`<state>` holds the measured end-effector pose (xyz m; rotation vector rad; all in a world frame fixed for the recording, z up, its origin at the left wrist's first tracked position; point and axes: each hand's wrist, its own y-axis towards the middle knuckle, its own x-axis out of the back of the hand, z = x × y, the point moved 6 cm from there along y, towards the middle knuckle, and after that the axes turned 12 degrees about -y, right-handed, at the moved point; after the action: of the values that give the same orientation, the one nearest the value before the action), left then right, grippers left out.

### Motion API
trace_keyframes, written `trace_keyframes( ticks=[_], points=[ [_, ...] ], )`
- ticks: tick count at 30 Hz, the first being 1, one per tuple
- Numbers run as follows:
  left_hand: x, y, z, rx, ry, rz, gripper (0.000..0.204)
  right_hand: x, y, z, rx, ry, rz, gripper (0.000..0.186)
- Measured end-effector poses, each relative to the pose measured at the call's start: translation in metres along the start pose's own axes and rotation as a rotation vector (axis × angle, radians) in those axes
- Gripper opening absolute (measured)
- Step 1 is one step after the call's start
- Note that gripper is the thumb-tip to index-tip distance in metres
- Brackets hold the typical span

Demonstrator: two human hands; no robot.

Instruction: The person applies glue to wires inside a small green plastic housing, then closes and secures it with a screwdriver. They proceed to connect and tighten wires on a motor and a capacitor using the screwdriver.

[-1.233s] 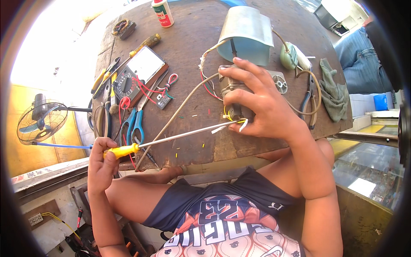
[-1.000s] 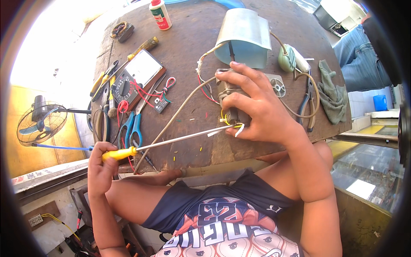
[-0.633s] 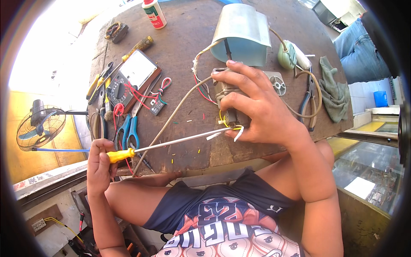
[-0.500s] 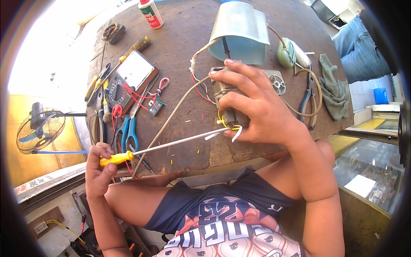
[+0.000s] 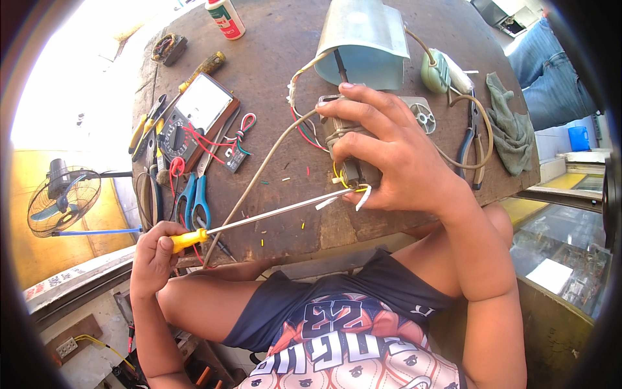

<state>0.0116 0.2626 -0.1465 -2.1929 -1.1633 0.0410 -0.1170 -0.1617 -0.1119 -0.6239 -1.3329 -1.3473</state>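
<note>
Screwdriver (image 5: pixel 259 217) handle sits lower than before.

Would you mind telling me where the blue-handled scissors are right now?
In the head view, the blue-handled scissors lie at the left of the worktable, just below the multimeter and just above the left hand gripping the yellow-handled screwdriver.

Harsh upper-left daylight glare; fisheye-bent edges

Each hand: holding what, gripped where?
Left hand grips the long screwdriver by its yellow handle. Right hand clasps the small motor around its body, fingers over the top.
</note>
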Motion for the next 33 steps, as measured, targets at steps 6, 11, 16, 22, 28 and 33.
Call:
trace_keyframes(
  ticks=[6,11,16,22,28,33],
  points=[
    [-0.015,-0.012,-0.041,-0.736,0.502,-0.133,0.029,0.000,-0.001,0.000,-0.003,0.005,-0.012,0.043],
    [0.001,0.005,-0.014,-0.189,-0.241,0.037,0.030,-0.001,-0.001,-0.001,-0.005,0.013,-0.015,0.047],
    [0.000,0.005,-0.022,-0.485,0.060,0.024,0.043,-0.001,-0.002,-0.001,-0.016,0.016,-0.022,0.052],
    [-0.007,0.004,-0.022,-0.419,-0.080,0.081,0.040,-0.003,-0.004,-0.003,-0.013,0.058,-0.051,0.054],
    [-0.002,0.012,-0.018,-0.227,-0.024,0.049,0.043,-0.005,-0.005,-0.004,-0.022,0.052,-0.081,0.050],
    [-0.018,0.015,-0.049,-0.497,0.339,0.032,0.045,-0.006,-0.007,-0.003,-0.028,0.052,-0.085,0.049]
  ],
)
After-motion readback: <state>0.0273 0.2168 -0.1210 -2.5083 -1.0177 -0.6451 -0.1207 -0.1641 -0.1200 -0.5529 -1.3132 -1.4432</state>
